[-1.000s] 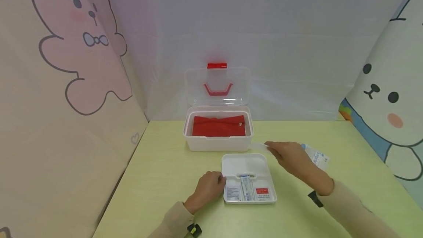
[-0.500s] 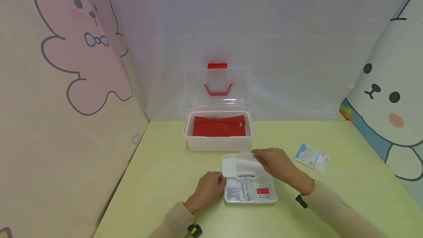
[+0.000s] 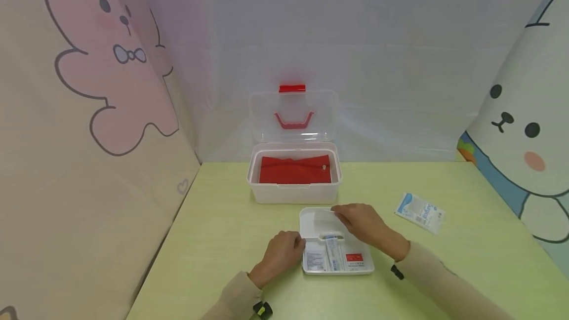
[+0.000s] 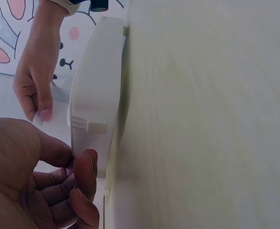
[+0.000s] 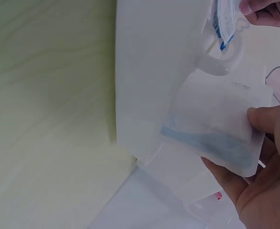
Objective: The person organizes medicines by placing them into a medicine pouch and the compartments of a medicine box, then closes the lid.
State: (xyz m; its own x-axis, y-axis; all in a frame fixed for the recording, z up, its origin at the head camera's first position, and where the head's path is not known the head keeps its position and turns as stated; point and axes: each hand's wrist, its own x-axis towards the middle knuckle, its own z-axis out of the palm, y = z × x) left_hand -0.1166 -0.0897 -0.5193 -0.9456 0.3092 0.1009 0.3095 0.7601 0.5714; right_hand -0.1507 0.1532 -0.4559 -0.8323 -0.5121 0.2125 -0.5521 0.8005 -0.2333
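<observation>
My left hand [image 3: 282, 255] pinches the near-left side of a shallow white plastic tray [image 3: 306, 221] on the table. In the left wrist view, the thumb and fingertips meet at a corner of the tray's wall [image 4: 98, 76]. A flat, whitish see-through packet with a pale blue band [image 5: 211, 136] is pinched between thumb and fingers of my right hand [image 3: 362, 222], low over the tray's rear compartment. Along the tray's front lie a printed white packet [image 3: 315, 260], a narrow white-and-blue sachet [image 3: 334, 255] and a white packet with a red label [image 3: 354, 258].
Behind the tray stands a white box [image 3: 293, 194], its clear lid [image 3: 262, 117] with red handle raised. Inside it lies a red zipped pouch [image 3: 289, 171]. A white-and-blue packet marked "Surgical" [image 3: 420, 213] lies to the right. Printed cloth walls surround the table.
My right hand has moved left with the whitish packet, from right of the tray to over its rear compartment. The left hand stays at the tray's side.
</observation>
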